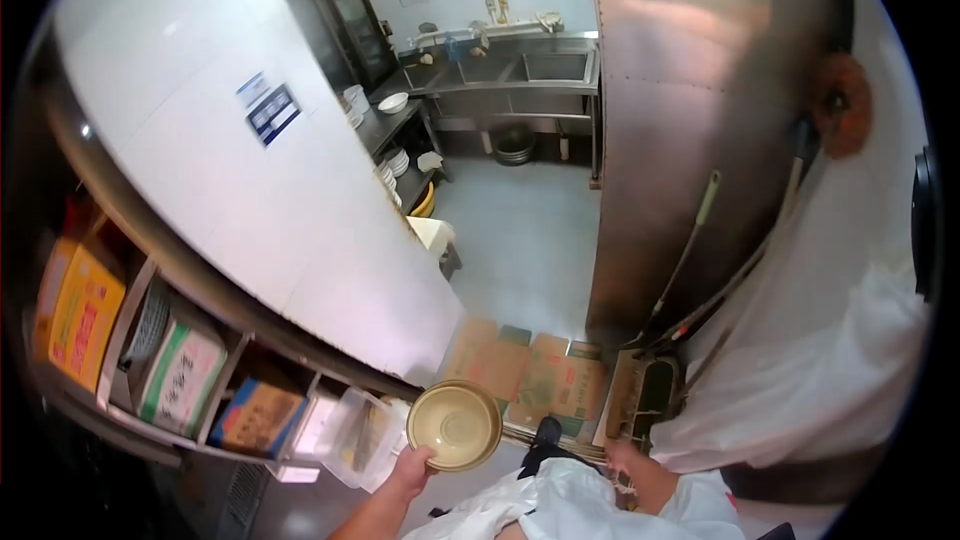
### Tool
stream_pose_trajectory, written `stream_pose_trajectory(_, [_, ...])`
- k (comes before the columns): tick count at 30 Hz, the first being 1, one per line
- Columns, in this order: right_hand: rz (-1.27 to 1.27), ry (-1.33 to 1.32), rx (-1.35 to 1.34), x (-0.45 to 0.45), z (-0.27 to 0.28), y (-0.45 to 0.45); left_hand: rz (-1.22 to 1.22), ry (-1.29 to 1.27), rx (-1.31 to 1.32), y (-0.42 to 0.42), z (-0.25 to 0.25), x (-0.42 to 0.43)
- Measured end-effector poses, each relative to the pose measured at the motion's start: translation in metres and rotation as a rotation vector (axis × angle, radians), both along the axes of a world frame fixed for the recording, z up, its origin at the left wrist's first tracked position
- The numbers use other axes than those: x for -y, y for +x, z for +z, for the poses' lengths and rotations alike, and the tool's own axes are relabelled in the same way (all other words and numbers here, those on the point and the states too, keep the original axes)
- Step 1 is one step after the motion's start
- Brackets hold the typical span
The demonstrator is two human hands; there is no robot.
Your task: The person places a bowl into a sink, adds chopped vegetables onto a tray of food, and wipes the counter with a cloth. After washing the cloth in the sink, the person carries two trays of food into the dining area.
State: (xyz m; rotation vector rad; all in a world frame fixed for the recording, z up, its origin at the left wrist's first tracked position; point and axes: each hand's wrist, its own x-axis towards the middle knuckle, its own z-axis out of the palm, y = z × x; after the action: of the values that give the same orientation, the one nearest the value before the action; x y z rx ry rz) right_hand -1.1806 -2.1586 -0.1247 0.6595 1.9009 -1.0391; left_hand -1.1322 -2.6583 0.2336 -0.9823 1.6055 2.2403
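A round tan bowl (455,425) is held by its left rim in my left hand (412,468), with the thumb over the edge. The bowl's inside faces up and looks bare. Just left of it stands a clear plastic container (360,438) with some long things in it, hard to make out. My right hand (625,460) hangs low at the right, near a dustpan-like item (640,395); its fingers are small and blurred, and what they hold, if anything, cannot be made out.
Flattened cardboard (550,377) lies on the floor ahead. A white wall (240,170) stands left, above shelves with boxes (180,380). Long-handled tools (690,240) lean against the metal panel (660,140) at right. Sinks (555,67) line the back, beside a shelf with bowls (393,102).
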Motion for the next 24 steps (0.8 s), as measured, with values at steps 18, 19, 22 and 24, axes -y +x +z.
stream_pose_trajectory(18, [0.208,-0.117,-0.497,0.199,0.204,-0.776,0.007,0.121,-0.005,-0.718,0.011,0.074])
stream_pose_trajectory(19, [0.151,-0.100,-0.472,0.187,0.181,-0.799,-0.127,0.004,0.029,-0.767,-0.021,0.092])
stream_pose_trajectory(22, [0.134,0.056,-0.410,0.131,0.076,-0.860,-0.114,0.076,0.000,-0.902,0.001,0.096])
stream_pose_trajectory(24, [0.068,0.017,-0.294,0.117,0.061,-0.906,-0.093,0.207,-0.044,-0.983,0.006,0.107])
